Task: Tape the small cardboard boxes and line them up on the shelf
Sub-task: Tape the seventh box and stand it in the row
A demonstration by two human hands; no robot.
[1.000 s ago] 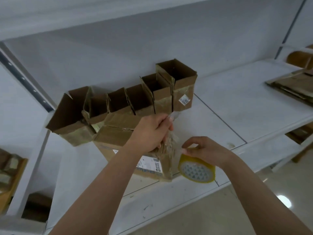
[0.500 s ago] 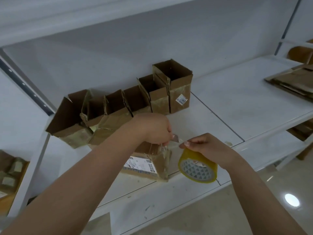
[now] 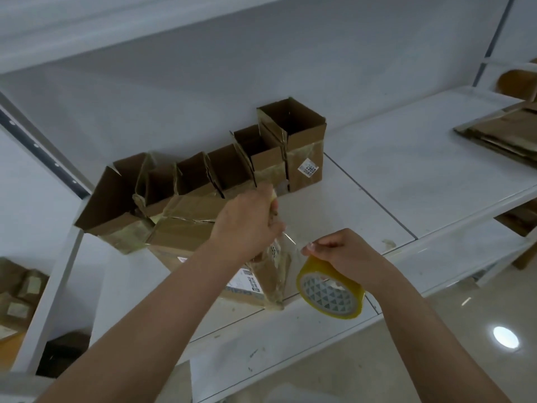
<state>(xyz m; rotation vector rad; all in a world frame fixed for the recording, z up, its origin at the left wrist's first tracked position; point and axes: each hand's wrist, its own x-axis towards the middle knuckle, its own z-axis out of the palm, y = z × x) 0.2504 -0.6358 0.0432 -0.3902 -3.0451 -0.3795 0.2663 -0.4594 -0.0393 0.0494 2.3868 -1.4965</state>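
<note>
A cardboard box with white labels lies on the white shelf near its front edge. My left hand pinches the free end of a clear tape strip above the box's right end. My right hand grips the yellow tape roll just right of the box, thumb on the tape. Behind them, several open small boxes stand in a row against the back wall.
Flattened cardboard lies on the shelf at far right. More cardboard pieces fill a lower compartment at left. A shelf upright runs diagonally at left. Shiny floor lies below the shelf edge.
My left hand rose from the box's top, pulling the tape end up and away from the roll. The roll in my right hand stayed close to the box's right end.
</note>
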